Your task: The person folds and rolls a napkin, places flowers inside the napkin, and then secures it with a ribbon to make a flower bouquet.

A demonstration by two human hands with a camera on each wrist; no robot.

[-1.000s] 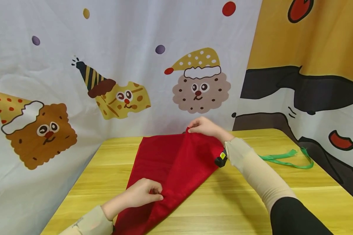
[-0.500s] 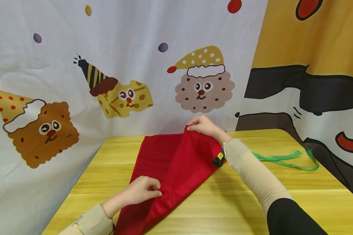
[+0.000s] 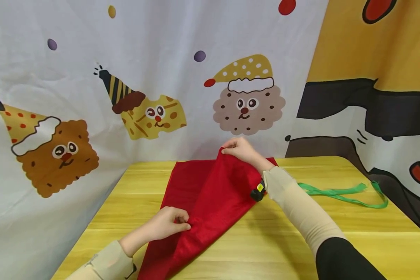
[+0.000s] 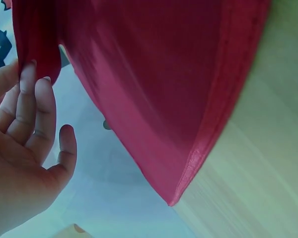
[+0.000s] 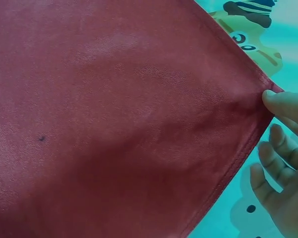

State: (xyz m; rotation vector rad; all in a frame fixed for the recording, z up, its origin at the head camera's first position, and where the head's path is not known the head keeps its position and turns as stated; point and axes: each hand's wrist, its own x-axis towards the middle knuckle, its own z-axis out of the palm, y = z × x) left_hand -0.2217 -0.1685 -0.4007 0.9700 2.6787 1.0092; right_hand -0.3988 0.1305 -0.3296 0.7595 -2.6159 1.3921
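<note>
The red cloth is lying partly folded over itself on the wooden surface. Near the far edge, the right hand is pinching one raised corner between thumb and forefinger, its other fingers curving loosely apart from the fabric. The left hand is pinching the cloth nearer the person, its little finger standing apart. A green ribbon (its strands crossing) is lying to the right.
</note>
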